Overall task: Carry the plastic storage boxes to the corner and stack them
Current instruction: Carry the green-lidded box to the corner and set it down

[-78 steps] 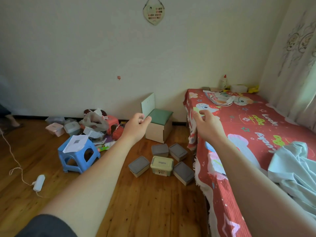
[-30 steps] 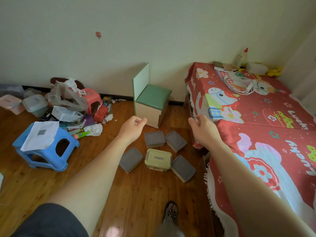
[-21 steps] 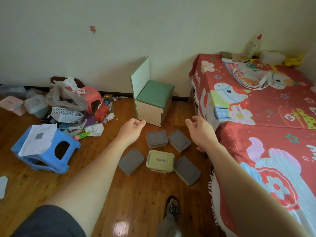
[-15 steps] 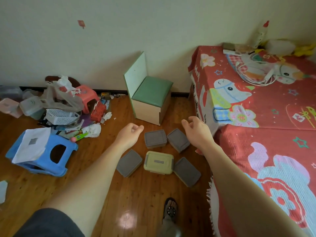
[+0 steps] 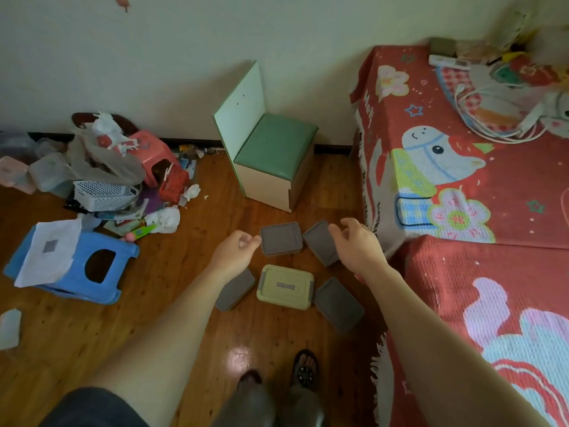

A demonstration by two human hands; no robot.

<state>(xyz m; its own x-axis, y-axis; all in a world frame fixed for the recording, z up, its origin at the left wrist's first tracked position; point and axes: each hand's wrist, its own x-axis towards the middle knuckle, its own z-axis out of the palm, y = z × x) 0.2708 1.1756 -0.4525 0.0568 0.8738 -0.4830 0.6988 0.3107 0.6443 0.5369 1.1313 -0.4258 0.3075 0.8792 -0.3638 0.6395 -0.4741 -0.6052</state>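
Bare and holding nothing, our left hand point(image 5: 235, 252) is loosely curled and our right hand point(image 5: 357, 246) half open above five plastic storage boxes on the wooden floor point(image 5: 172, 303). At six o'clock lies the yellow-green latched box point(image 5: 285, 286); four grey-lidded boxes point(image 5: 280, 242) ring it. We should probably crouch and grip one box by both sides.
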